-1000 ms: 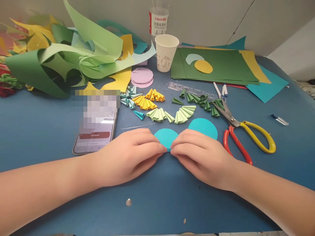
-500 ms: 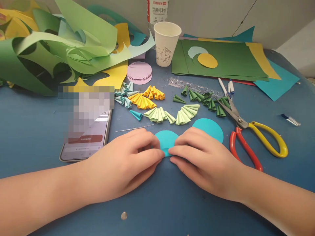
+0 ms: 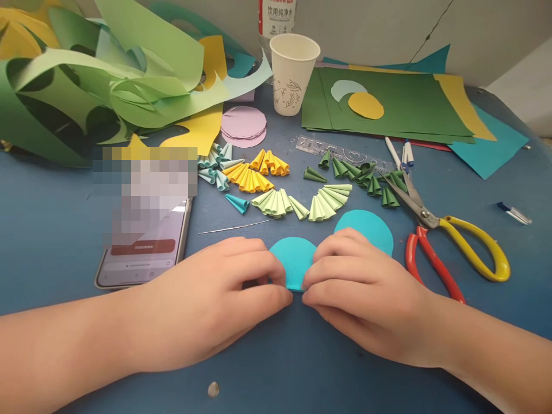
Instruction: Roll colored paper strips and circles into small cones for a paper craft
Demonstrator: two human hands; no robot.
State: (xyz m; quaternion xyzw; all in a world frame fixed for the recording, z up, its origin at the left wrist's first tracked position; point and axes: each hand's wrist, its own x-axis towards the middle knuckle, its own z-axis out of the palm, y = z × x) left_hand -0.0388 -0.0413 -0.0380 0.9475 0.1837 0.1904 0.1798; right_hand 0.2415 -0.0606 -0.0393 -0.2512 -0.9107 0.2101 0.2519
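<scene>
Between my hands is a turquoise paper circle (image 3: 294, 259), its near edge pinched at both sides. My left hand (image 3: 241, 293) grips the left side, thumb and fingers closed together. On the right side, my right hand (image 3: 366, 287) holds the same edge in its fingertips. A narrow folded or bent strip seems to run along that near edge. Another turquoise circle (image 3: 366, 229) lies flat on the table behind my right hand, partly covered by it. Just beyond are rolled paper cones in light green (image 3: 328, 202), yellow (image 3: 250, 175) and dark green (image 3: 371, 183).
Red-and-yellow scissors (image 3: 425, 217) lie at the right, blades open. A phone (image 3: 146, 253) sits left, near my left wrist. A thin needle (image 3: 233, 226) lies ahead. Farther back are a paper cup (image 3: 294, 75), a ruler (image 3: 345, 153), green sheets (image 3: 401, 109) and paper scraps (image 3: 142, 75).
Both hands have come slightly nearer to me with the turquoise circle, and more of its face shows. The bent near edge now looks narrower. The view has shifted slightly.
</scene>
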